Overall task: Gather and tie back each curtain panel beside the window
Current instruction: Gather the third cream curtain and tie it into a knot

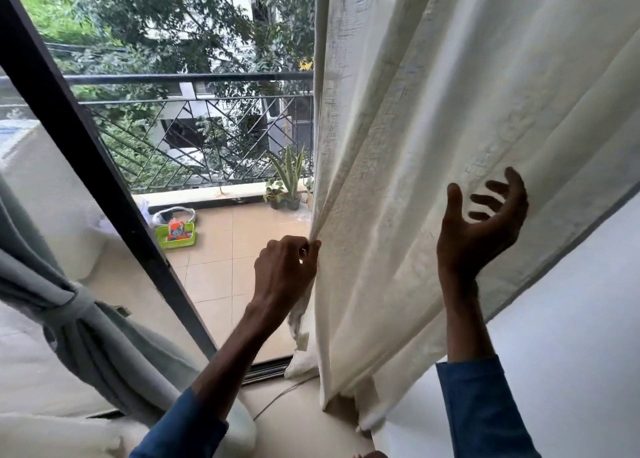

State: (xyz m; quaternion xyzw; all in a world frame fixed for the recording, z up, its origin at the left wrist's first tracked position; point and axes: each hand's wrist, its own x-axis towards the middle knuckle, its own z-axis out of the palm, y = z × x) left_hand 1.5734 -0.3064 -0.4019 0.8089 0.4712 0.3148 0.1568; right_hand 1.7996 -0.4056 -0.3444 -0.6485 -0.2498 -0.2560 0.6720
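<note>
left hand [285,267] pinches the leading edge of the cream curtain panel [433,145] right of the window [69,118]; right hand [481,225], fingers spread, holding nothing, hovers at its folds. held by one edge, it could spill loose. balcony railing [194,78] beyond.

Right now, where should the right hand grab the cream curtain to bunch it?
Likely mid-panel, level with the left hand, which pinches the leading edge. Bring the open right hand in from the wall side, wrapping round the cream curtain: its folds run lengthwise, so they gather sideways.
</note>
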